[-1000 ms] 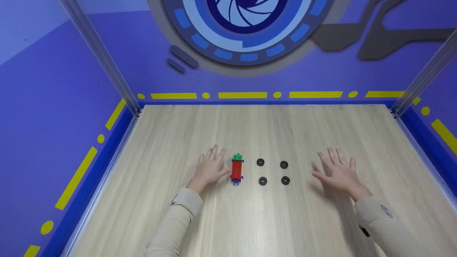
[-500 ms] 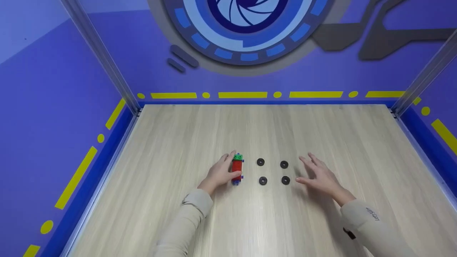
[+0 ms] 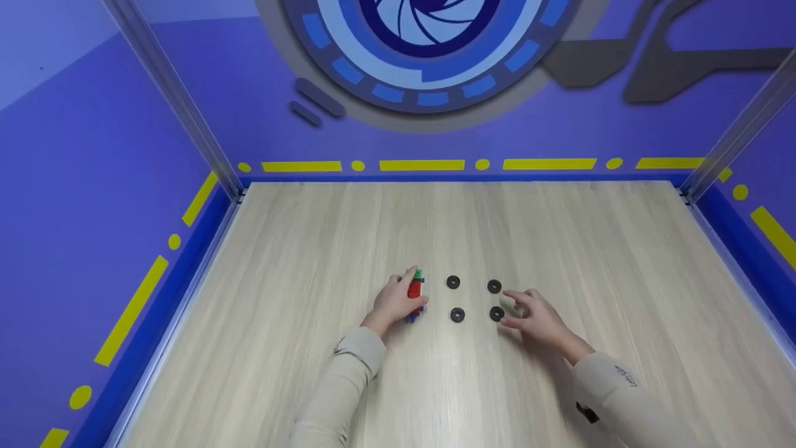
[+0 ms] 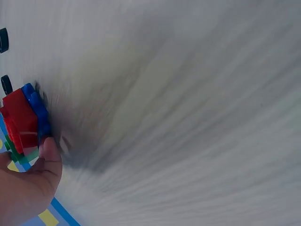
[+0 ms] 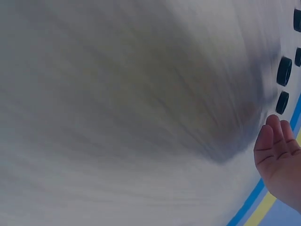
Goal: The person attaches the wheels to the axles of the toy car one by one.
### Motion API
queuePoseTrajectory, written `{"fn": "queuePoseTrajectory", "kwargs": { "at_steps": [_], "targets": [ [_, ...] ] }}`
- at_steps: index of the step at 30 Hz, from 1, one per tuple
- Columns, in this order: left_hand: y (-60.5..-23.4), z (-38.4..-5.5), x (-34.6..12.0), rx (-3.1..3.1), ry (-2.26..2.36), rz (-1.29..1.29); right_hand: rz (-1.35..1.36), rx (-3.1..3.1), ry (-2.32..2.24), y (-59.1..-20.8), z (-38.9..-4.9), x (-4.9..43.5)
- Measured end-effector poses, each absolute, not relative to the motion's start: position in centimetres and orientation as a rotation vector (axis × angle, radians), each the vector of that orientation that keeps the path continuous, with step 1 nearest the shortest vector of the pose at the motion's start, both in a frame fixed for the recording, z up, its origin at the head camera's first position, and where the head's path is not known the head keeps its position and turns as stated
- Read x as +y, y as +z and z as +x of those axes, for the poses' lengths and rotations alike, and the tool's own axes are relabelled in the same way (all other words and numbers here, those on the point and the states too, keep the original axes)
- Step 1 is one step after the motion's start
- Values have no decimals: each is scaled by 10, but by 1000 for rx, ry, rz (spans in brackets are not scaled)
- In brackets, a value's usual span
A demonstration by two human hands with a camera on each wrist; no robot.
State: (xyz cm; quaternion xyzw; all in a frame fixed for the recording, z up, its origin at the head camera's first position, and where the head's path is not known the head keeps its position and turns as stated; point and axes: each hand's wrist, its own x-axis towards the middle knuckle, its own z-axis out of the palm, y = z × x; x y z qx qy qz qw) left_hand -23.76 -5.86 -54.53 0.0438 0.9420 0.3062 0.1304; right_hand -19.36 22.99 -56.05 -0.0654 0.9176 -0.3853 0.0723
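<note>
A small toy car body [image 3: 415, 289] of red, green and blue building blocks lies on the table, partly covered by my left hand [image 3: 395, 301]. Thumb and fingers straddle the blocks, and in the left wrist view a fingertip [image 4: 49, 149] presses against the blue base beneath the red block [image 4: 21, 113]. Right of it lie several black toy tyres: near left [image 3: 458, 315], far left [image 3: 453, 282], far right [image 3: 494, 286] and near right [image 3: 497, 313]. My right hand [image 3: 538, 318] hovers beside the right-hand pair, thumb tip close to the near one, its fingers loosely bent and holding nothing.
The light wood tabletop [image 3: 348, 218] is bounded by a blue back wall [image 3: 528, 137] with yellow dashes and by side walls with metal posts. A small dark object [image 3: 586, 412] shows under the right sleeve.
My left hand has moved right, from beside the toy car body onto it, and its fingers have closed in. My right hand has moved left to the tyres, its fingers drawing together.
</note>
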Motion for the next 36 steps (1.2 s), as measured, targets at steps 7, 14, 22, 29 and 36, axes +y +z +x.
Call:
{"fn": "queuePoseTrajectory", "kwargs": {
  "at_steps": [7,14,22,29,36],
  "targets": [
    [-548,-238,-55,2738,923,71,-97,2745,-1105,-565,-194,222],
    [-550,-241,-52,2730,980,19,-74,2780,-1034,-569,-197,216],
    [-550,-241,-48,2771,982,-22,-102,2850,-946,-572,-197,214],
    [-549,-240,-47,2825,929,-8,-149,2892,-884,-571,-197,213],
    [-548,-241,-49,2872,893,47,-122,2898,-840,-570,-196,211]
  ]
}}
